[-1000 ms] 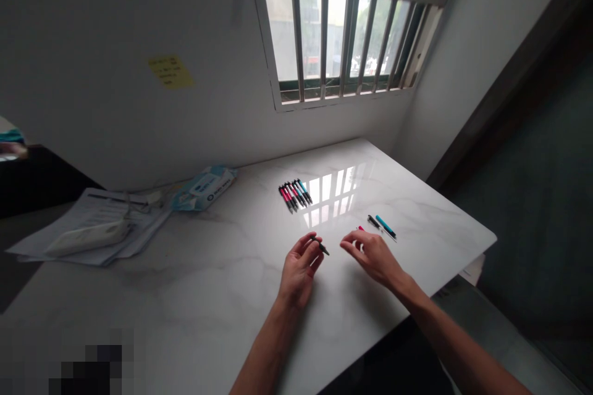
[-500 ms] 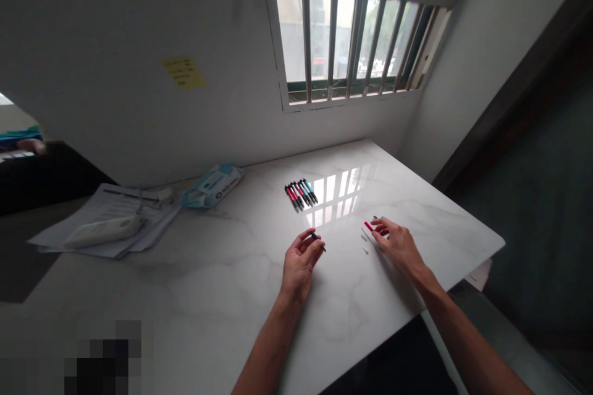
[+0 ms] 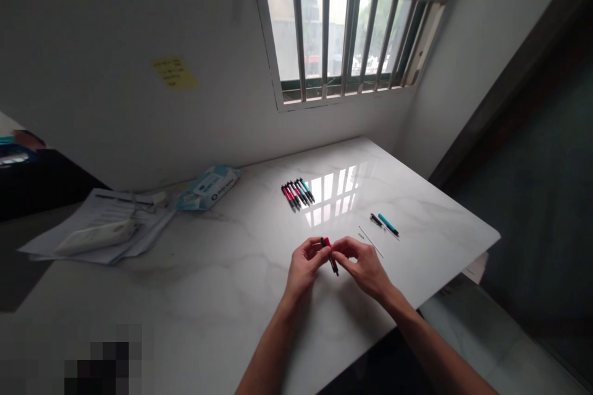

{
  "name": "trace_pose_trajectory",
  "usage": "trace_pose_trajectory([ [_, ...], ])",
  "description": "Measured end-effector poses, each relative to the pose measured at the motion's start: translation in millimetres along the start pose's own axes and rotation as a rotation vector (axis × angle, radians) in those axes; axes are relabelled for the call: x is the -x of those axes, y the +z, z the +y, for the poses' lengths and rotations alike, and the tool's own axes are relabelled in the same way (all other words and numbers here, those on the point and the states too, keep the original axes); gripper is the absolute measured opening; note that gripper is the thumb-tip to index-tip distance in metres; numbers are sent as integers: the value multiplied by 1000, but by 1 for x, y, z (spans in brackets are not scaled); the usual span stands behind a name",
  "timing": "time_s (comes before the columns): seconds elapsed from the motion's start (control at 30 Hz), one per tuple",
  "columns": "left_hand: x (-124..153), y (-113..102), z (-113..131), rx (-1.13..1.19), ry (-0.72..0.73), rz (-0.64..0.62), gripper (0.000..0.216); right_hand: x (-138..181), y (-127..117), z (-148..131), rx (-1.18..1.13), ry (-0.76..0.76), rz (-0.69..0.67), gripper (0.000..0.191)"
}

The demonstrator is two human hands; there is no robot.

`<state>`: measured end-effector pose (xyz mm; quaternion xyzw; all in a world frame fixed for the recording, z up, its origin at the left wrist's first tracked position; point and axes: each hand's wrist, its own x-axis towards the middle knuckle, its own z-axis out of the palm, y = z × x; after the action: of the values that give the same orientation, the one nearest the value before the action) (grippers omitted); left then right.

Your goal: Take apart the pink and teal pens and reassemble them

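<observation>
My left hand (image 3: 303, 265) and my right hand (image 3: 364, 264) meet over the white marble table (image 3: 208, 284), both pinched on a red and black pen (image 3: 329, 253) held between their fingertips. The left fingers grip the black part, the right fingers the red part. To the right lie a thin white refill (image 3: 370, 241), a small pale piece (image 3: 361, 236), and a blue pen part (image 3: 388, 224) beside a black pen part (image 3: 375, 219). Farther back, a row of several red, black and blue pens (image 3: 297, 192) lies side by side.
A pack of wipes (image 3: 207, 186) sits at the back near the wall. Papers (image 3: 99, 228) with a white object on them lie at the left. A barred window (image 3: 343, 24) is above the table. The table's right edge drops to the floor.
My right hand reached to the loose parts on the right, took up the red piece, and came back to the left hand. Both hands now hold the pen parts together.
</observation>
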<state>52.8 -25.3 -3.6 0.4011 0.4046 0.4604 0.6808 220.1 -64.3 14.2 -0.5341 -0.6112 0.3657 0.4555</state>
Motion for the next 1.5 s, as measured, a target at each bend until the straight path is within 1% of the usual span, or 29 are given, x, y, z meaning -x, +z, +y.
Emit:
trace_pose_trajectory([
  [0.07, 0, 0, 1, -37, 11, 12, 38, -1, -16, 7, 102, -18, 39, 22],
  [0.13, -1, -1, 3, -66, 20, 39, 38, -1, -36, 18, 246, -28, 119, 23],
  [0.17, -1, -2, 4, -76, 23, 54, 38, 0, -45, 24, 321, -24, 137, 23],
  [0.23, -1, -4, 7, -90, 33, 84, 39, 3, -61, 37, 435, 2, 115, 20],
  [0.3, -1, -6, 10, -99, 45, 102, 39, 6, -70, 47, 516, 13, 78, 18],
  [0.4, -2, -6, 12, -106, 66, 99, 37, 8, -71, 57, 573, -3, 42, 15],
  [0.53, -2, -5, 13, -146, 109, 88, 32, 4, -63, 57, 586, -39, 20, 13],
  [0.63, -2, -6, 13, -226, 133, 76, 27, -1, -59, 48, 512, -64, 44, 14],
  [0.73, 0, -6, 14, -326, 147, 57, 23, -7, -54, 31, 347, -94, 51, 14],
  [0.87, 4, -3, 16, -423, 179, 26, 18, -14, -44, 10, 200, -209, 45, 15],
  [1.0, 6, -1, 17, -483, 211, -13, 14, -16, -34, 4, 160, -248, 41, 13],
  [1.17, 5, -1, 16, -453, 229, -28, 13, -13, -28, -3, 167, -234, -51, 14],
  [1.23, 5, -2, 16, -462, 230, -31, 13, -13, -30, -5, 170, -232, -73, 16],
  [1.33, 5, -2, 16, -519, 233, -43, 13, -15, -43, 1, 235, -188, -2, 19],
  [1.43, 5, -1, 17, -556, 238, -32, 12, -11, -65, 20, 379, -86, 97, 17],
  [1.5, 6, 0, 18, -562, 235, -23, 12, -3, -80, 36, 458, 6, 123, 18],
])
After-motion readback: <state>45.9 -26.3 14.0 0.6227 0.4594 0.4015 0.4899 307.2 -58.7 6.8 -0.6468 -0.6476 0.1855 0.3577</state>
